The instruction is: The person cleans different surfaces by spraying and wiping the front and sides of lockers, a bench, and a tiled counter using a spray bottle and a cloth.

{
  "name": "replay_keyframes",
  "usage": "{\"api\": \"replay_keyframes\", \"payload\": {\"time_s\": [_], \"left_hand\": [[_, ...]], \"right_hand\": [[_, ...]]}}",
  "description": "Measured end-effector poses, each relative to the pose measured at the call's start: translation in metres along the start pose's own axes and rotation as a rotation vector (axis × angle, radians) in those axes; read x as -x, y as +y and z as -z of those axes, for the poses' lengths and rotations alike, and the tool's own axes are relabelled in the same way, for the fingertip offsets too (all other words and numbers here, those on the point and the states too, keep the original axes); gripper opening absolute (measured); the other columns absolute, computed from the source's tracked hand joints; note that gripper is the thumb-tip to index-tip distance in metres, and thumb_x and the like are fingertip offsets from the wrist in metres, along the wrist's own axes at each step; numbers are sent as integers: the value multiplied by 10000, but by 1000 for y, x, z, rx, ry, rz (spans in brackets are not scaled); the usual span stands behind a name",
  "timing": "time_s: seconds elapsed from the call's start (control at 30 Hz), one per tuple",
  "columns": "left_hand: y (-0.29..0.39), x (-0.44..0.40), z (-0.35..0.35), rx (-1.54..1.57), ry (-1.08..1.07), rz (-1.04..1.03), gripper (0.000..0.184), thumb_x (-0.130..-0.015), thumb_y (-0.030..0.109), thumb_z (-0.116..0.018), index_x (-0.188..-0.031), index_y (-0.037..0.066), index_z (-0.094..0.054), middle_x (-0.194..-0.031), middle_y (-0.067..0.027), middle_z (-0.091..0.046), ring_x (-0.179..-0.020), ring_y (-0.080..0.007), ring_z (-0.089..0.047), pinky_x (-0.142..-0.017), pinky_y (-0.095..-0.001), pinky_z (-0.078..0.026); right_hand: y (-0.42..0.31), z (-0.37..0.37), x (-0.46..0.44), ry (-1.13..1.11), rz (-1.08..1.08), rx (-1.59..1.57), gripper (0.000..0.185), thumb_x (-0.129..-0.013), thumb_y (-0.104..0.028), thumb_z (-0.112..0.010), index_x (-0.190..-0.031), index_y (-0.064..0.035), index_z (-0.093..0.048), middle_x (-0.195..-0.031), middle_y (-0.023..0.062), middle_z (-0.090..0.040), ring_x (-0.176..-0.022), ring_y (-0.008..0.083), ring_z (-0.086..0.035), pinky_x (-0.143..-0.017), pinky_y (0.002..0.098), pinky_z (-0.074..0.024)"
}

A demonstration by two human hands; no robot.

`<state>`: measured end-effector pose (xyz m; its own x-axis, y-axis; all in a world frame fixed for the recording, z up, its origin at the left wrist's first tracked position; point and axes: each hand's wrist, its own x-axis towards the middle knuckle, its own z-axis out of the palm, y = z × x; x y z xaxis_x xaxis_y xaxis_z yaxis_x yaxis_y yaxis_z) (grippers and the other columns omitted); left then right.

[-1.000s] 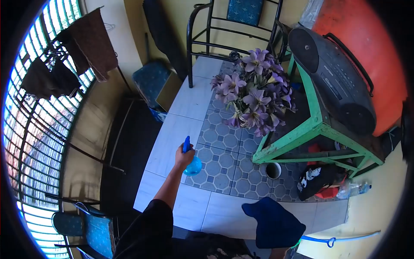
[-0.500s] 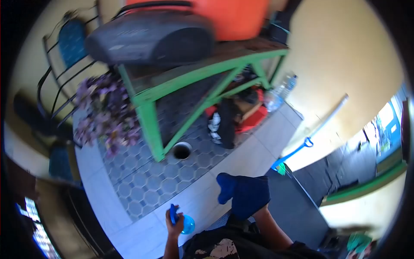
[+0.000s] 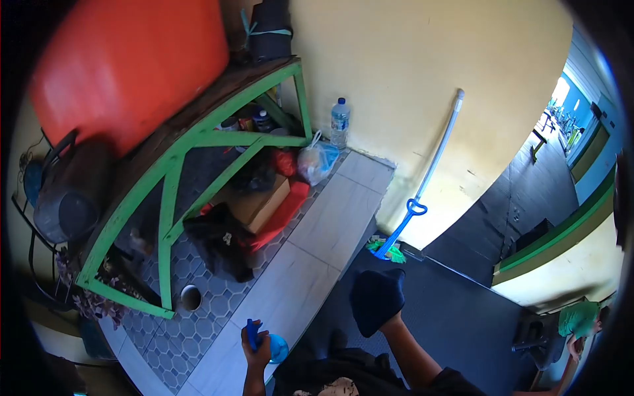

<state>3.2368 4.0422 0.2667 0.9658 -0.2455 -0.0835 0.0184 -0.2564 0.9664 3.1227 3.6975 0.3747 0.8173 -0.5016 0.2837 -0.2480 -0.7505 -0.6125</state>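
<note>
My left hand point(image 3: 259, 350) is closed around the neck of a spray bottle point(image 3: 277, 350) with a blue trigger head and a light-blue see-through body. It is held low, over the pale tile edge of a raised floor. A dark blue cloth point(image 3: 376, 300) covers my right hand, which is held out above the dark floor. The fingers are hidden beneath the cloth, and only the wrist and forearm point(image 3: 406, 346) show. Just beyond the cloth, a mop point(image 3: 413, 210) with a blue and grey handle and green head leans on the cream wall.
A green-framed bench point(image 3: 170, 198) carries an orange-red container point(image 3: 132, 66) and a dark radio point(image 3: 72, 191). Below it are a black bag point(image 3: 221, 241) and a cardboard box point(image 3: 267, 204). A water bottle point(image 3: 339, 123) stands by the wall. A person in green point(image 3: 578, 321) is at far right.
My view has swung right, bringing the mop, the doorway and the person in green into fuller view. Both hands keep the spray bottle and cloth; the cloth now looks more bunched.
</note>
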Motion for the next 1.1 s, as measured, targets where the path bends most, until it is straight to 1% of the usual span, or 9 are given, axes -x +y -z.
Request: {"api": "replay_keyframes", "payload": {"time_s": [0.07, 0.17, 0.23, 0.37, 0.57, 0.6, 0.67, 0.77, 1.1], "left_hand": [[10, -15, -22, 3, 0, -15, 502, -830, -40, -661, -1308, 32, -525, -1290, -155, -631, -973, -252, -729, -821, -372, -579], [22, -40, -53, -4, -22, -3, 504, -833, -40, -657, -1313, 34, -525, -1299, -155, -626, -985, -255, -728, -824, -373, -580], [23, -62, -76, 32, -59, 7, 514, -828, -50, -655, -1317, 38, -525, -1304, -152, -622, -996, -259, -724, -831, -376, -580], [24, -116, -130, 66, -182, -12, 529, -823, -60, -656, -1323, 44, -519, -1309, -150, -619, -1015, -263, -719, -842, -385, -580], [66, -195, -215, 91, -309, -47, 526, -834, -46, -672, -1324, 51, -507, -1284, -135, -624, -1043, -271, -708, -873, -419, -574], [79, -200, -220, 77, -310, -30, 526, -834, -46, -672, -1324, 51, -507, -1284, -135, -624, -1043, -271, -708, -873, -419, -574], [97, -214, -235, 85, -281, -28, 499, -840, -24, -678, -1308, 43, -517, -1259, -131, -628, -1035, -262, -705, -876, -418, -574], [104, -223, -248, 24, -211, -49, 475, -839, -9, -679, -1287, 34, -529, -1232, -132, -634, -1012, -257, -705, -867, -405, -573], [140, -179, -299, -100, 158, 235, 471, -808, -16, -673, -1265, -7, -559, -1199, -159, -614, -969, -289, -724, -827, -404, -585]], "right_hand": [[43, -1, -12, 208, -52, -415, 226, -796, -211, -718, -970, -73, -675, -943, 95, -656, -933, 255, -657, -861, 409, -483], [79, 9, -40, -75, -2, 648, 255, -852, -139, -731, -1086, -61, -667, -1042, 97, -657, -1042, 239, -636, -922, 359, -486], [99, 6, -60, 281, -113, -364, 230, -884, -87, -704, -1109, -59, -667, -1037, 97, -668, -1038, 256, -644, -922, 370, -493], [127, 25, -118, 262, -161, -435, 243, -839, -52, -715, -1081, -61, -695, -1058, 100, -677, -1041, 281, -653, -931, 371, -503], [197, 33, -223, 255, -181, -274, 201, -777, -71, -730, -785, -56, -529, -769, 101, -505, -748, 303, -540, -654, 428, -379], [207, 34, -245, 157, -65, 320, 127, -821, -101, -698, -877, -36, -604, -840, 136, -570, -877, 343, -590, -762, 458, -456], [233, 14, -267, -282, 143, 1105, 397, -853, -252, -748, -1146, -13, -628, -1081, 214, -624, -1132, 421, -584, -993, 521, -456], [295, -43, -318, -64, -430, 16, 814, -821, -505, -788, -1405, -14, -506, -1398, 294, -506, -1381, 480, -434, -1187, 587, -292], [406, -119, -425, -200, -454, 406, 1175, -816, -738, -652, -1642, -57, -168, -1690, 266, -127, -1570, 443, -103, -1265, 568, -90]]}}
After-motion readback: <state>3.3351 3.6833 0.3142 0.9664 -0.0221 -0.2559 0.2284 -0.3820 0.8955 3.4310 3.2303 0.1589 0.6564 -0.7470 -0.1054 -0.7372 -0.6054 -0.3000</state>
